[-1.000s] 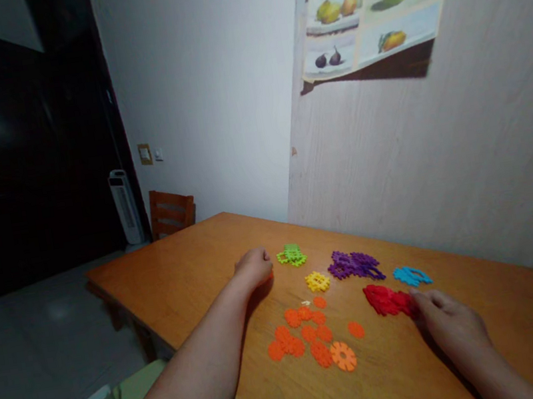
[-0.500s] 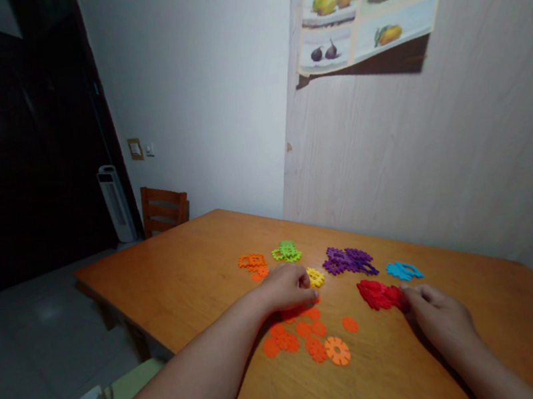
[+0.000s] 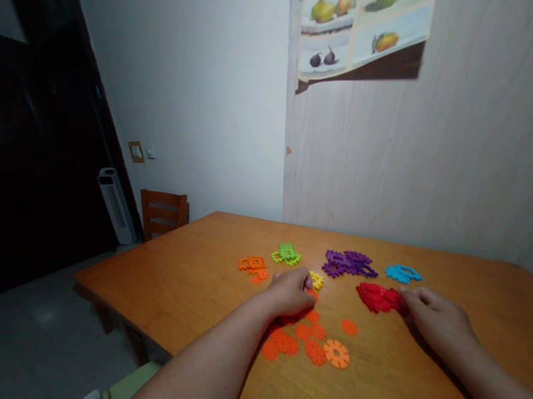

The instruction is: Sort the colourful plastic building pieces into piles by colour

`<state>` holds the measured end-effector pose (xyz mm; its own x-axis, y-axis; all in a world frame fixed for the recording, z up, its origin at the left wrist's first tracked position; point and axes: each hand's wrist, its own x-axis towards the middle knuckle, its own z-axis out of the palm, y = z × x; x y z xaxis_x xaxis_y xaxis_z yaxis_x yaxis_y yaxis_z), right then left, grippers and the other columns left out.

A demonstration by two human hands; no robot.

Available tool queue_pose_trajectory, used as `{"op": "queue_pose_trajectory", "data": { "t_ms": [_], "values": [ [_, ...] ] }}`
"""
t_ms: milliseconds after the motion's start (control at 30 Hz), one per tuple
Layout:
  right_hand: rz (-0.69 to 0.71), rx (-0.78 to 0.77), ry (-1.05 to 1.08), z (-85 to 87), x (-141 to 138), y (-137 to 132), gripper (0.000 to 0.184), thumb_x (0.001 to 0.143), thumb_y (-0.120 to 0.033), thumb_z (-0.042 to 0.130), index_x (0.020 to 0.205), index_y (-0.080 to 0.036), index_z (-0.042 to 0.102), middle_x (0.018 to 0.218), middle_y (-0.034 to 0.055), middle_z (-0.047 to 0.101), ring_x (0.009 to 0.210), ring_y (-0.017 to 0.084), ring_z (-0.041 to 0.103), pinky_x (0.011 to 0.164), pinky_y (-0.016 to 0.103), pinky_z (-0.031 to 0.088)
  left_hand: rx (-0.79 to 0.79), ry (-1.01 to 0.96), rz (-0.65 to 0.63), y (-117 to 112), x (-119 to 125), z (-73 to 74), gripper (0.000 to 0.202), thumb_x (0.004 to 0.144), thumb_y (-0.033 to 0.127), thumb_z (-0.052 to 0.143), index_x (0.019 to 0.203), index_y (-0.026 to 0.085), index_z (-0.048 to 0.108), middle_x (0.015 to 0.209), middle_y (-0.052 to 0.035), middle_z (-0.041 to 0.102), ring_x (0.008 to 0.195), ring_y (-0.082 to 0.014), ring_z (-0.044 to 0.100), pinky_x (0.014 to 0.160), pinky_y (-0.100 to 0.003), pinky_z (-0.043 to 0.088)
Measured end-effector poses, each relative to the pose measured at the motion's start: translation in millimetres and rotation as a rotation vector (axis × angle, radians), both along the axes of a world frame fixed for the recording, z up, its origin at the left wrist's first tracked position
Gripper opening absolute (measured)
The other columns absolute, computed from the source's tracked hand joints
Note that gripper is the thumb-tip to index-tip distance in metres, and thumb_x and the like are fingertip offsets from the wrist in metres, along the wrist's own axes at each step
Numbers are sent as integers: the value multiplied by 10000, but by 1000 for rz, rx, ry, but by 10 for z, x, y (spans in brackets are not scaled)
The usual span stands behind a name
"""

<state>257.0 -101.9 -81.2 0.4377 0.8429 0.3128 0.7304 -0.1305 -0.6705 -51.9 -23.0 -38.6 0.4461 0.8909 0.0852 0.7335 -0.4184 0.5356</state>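
My left hand is closed, fingers curled down over the near pile of orange notched plastic discs; what its fingertips hold is hidden. Just beyond it lie yellow pieces, partly covered by the hand. My right hand pinches the right end of a heap of red plastic pieces. A lighter orange slotted disc rests flat at the near edge of the orange group, and a single orange disc sits apart between the two hands.
On the wooden table are further groups: orange pieces, green pieces, purple pieces and blue pieces. The wall borders the far side. A chair stands behind the table.
My left hand has drawn slightly back over the orange discs, covering more of the yellow pieces. The right hand keeps its pinch at the red heap. The view has tilted slightly.
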Motion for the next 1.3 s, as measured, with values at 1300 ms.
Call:
{"op": "queue_pose_trajectory", "data": {
  "t_ms": [1300],
  "values": [
    [44, 83, -11, -12, -29, -13, 500, 885, -639, 445, 604, -229, 495, 543, -27, 538, 555, 168, 516, 530, 262, 338, -112, -450, 65, 284, -133, -63, 200, 793, 290, 601, 914, 136, 648, 719, 14, 576, 655, -120, 509, 570, -210, 365]
  ]
}}
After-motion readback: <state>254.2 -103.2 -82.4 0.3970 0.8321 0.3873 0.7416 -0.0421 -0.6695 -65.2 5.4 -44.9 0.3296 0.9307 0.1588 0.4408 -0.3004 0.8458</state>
